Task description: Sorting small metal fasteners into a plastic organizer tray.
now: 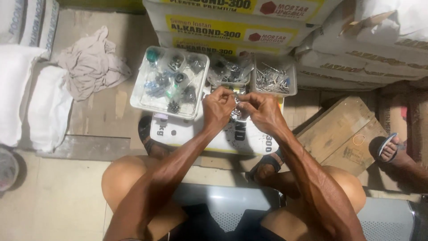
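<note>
My left hand (218,107) and my right hand (262,108) meet over a white sack lying flat (187,131). Between their fingertips they pinch a small clear plastic bag (236,99) with small metal parts in it; its contents are too small to make out. Just beyond the hands stand three clear plastic trays: a large one (138,96) on the left with several small bags of dark hardware, a middle one (228,72) with more bagged pieces, and a right one (274,79) full of loose silver screws or nails.
Stacked cement sacks (223,27) rise behind the trays, and more sacks (356,62) lie at the right. A crumpled cloth (91,62) and white bags (26,98) lie left. A wooden board (343,134) and another person's sandalled foot (388,149) are at right. I sit on a metal bench (232,201).
</note>
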